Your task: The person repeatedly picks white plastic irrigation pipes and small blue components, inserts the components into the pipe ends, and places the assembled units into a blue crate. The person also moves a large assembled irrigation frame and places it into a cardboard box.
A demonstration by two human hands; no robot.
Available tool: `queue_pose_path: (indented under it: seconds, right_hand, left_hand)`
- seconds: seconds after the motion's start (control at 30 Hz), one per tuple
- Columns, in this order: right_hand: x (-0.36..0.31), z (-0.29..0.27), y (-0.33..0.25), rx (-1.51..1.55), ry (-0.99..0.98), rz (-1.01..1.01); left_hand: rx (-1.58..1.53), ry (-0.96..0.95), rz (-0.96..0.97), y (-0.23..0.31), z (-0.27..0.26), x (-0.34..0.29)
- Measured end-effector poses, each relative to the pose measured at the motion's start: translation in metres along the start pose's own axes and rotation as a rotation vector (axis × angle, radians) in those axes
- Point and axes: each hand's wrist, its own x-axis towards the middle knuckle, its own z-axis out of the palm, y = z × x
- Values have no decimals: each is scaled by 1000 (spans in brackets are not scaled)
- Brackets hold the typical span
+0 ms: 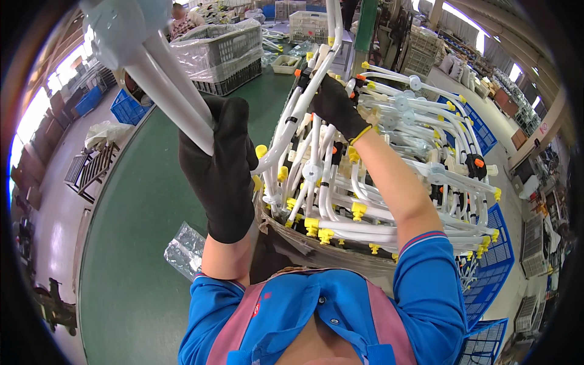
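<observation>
Here, raised left fingers (235, 120) clasp tubing (159, 91); whether outstretched right fingers (329, 94) grip is unclear.

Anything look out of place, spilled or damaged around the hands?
Crumpled clear plastic lies loose on the green surface, beside the left forearm; it looks like stray packaging. The piled white tubes lie at mixed angles, but I see no clear spill or damage.

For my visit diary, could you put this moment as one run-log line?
left hand: gripping white tubes | right hand: at bent white tube, grip unclear | nearby: yellow-capped white tubes, clear plastic bag
</observation>
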Motion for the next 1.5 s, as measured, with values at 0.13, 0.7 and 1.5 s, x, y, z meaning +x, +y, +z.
queue_pose_path:
  seconds: [0.13, 0.7, 1.5]
  right_hand:
    - [-8, 0, -5, 45, 30, 30]
    - [-4, -26, -39, 876, -125, 550]
    - [-1, -38, -60, 116, -355, 20]
  left_hand:
    - [15, 41, -55, 4, 13, -5]
    - [427, -93, 295, -11, 21, 11]
    - [710, -117, 18, -166, -16, -68]
